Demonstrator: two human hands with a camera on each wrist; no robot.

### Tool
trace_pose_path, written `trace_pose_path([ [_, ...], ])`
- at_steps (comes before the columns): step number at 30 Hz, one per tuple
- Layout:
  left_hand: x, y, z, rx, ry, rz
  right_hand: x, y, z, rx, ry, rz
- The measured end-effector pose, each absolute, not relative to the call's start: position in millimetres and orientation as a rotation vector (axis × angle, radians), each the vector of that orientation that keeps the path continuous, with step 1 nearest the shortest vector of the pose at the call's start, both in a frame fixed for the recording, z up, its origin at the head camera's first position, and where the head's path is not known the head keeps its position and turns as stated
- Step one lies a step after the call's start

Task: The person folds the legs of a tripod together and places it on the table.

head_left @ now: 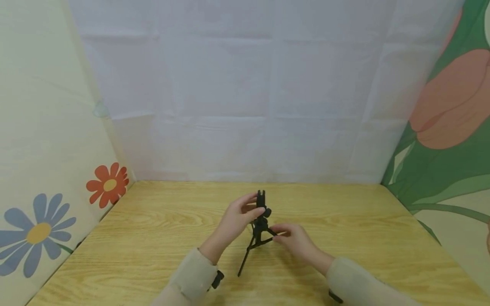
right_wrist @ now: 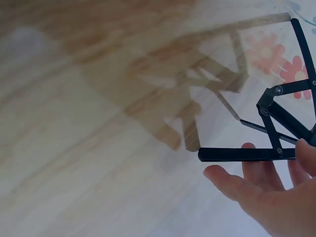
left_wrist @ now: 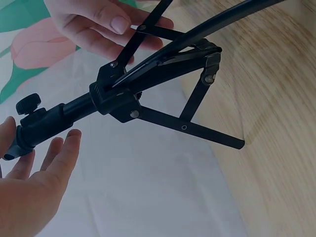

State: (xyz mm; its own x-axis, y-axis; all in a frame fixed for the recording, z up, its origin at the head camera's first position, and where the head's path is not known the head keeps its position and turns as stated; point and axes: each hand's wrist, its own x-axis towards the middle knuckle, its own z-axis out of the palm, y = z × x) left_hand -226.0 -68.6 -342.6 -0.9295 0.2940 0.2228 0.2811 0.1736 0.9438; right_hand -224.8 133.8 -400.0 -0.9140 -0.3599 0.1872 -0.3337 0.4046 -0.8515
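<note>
A small black tripod (head_left: 258, 233) stands on the table with its legs spread, its column rising above the leg hinges. My left hand (head_left: 234, 217) holds the upper column between thumb and fingers, beside a round black knob (left_wrist: 28, 104). Low on the right, my right hand (head_left: 297, 243) pinches one leg (right_wrist: 242, 154) between thumb and fingers. In the left wrist view the leg braces (left_wrist: 195, 101) and riveted joints show closely, angled away from the central tube. Part of the column's top is cut off at that view's left edge.
The wood-grain table (head_left: 160, 221) spreads around the tripod on all sides. Behind it hangs a creased white cloth (head_left: 222, 85). Flower-printed cloths border the table left (head_left: 38, 127) and right (head_left: 451, 170). The tripod's shadow (right_wrist: 168, 84) falls across the tabletop.
</note>
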Motion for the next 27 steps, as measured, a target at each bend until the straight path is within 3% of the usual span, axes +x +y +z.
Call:
trace_pose_path([
  [27,-236.2,-65.9,-340.6,0.415,2.332,2.004,-233.4,124.2,-400.0,-0.607,2.628,-1.554],
])
